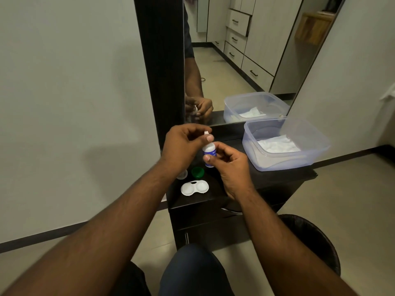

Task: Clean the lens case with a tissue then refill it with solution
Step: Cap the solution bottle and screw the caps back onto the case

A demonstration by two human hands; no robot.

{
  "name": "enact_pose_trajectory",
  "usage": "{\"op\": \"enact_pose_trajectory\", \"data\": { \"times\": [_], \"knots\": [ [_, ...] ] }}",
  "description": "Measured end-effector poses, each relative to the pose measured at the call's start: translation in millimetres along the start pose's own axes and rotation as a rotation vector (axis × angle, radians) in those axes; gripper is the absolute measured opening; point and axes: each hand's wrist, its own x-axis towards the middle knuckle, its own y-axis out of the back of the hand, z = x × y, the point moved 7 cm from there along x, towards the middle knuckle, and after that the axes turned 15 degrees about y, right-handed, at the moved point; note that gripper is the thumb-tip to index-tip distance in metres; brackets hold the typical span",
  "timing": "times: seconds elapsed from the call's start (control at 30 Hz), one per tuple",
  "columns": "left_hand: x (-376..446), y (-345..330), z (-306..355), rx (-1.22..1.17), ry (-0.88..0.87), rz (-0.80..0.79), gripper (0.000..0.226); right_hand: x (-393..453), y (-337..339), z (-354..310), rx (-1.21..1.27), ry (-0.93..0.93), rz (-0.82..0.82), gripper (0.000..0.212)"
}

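Observation:
A small white solution bottle [209,152] with a blue label is held upright above the dark dresser top [277,178]. My right hand [227,167] grips its body. My left hand [186,144] pinches the white cap [206,133] at the bottle's top. Below the hands, the white lens case [194,188] lies open on the dresser with both wells facing up. A green lid [197,172] lies just behind the case. A clear or white lid [182,174] sits to its left, partly hidden under my left wrist.
A clear plastic tub [284,144] holding white tissues stands at the right of the dresser, against the mirror [235,60]. A black bin [314,238] stands on the floor at lower right. My knees [192,272] are below the dresser's front edge.

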Motion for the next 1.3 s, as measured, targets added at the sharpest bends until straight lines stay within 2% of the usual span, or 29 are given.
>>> {"op": "enact_pose_trajectory", "data": {
  "times": [0.13, 0.23, 0.37, 0.43, 0.5, 0.57, 0.7, 0.87, 0.97, 1.1, 1.23, 1.3],
  "knots": [
    [1.7, -1.7, 0.9, 0.131, 0.003, 0.096, 0.016, -0.5, 2.0, 6.0, -0.031, -0.040, 0.020, 0.047],
    [0.5, -3.9, 0.7, 0.129, 0.019, 0.094, 0.016, 0.3, 3.0, 4.7, -0.029, -0.028, 0.020, 0.043],
    [-1.7, -6.7, -2.2, 0.045, 0.043, -0.009, 0.052, 1.2, 4.6, 3.7, 0.006, -0.004, 0.033, 0.034],
    [-4.5, -3.5, -4.9, -0.069, 0.078, -0.005, 0.057, 1.3, 4.3, 3.8, 0.002, 0.005, 0.029, 0.034],
    [-6.2, 0.0, -8.3, -0.184, 0.120, 0.035, 0.046, 0.8, 1.7, 3.6, -0.007, 0.004, 0.018, 0.034],
    [-6.6, 0.8, -9.5, -0.186, 0.123, 0.093, 0.036, 0.0, -0.4, 1.8, -0.010, 0.008, 0.009, 0.034],
    [-6.1, -6.0, -7.7, -0.150, 0.124, 0.101, 0.041, -1.6, -0.3, -1.7, 0.006, 0.004, -0.005, 0.034],
    [-10.8, -5.1, -9.3, -0.175, 0.067, 0.129, 0.033, -0.7, 1.6, 0.7, 0.009, 0.003, 0.012, 0.032],
    [-13.7, -3.5, -13.7, -0.212, 0.095, 0.158, 0.027, -0.7, 1.2, -0.1, 0.007, -0.002, 0.003, 0.035],
    [-11.9, -12.5, -18.1, -0.155, 0.178, 0.130, 0.021, -1.8, 2.4, 3.1, 0.007, -0.035, 0.007, 0.043],
    [0.5, -17.1, -12.1, -0.275, 0.241, -0.061, 0.010, 0.0, 2.9, 2.7, 0.032, -0.027, 0.029, 0.038],
    [6.5, -12.1, -7.2, -0.200, 0.198, -0.071, 0.010, 0.5, 0.6, 2.4, 0.027, -0.024, 0.014, 0.037]
  ]
}}
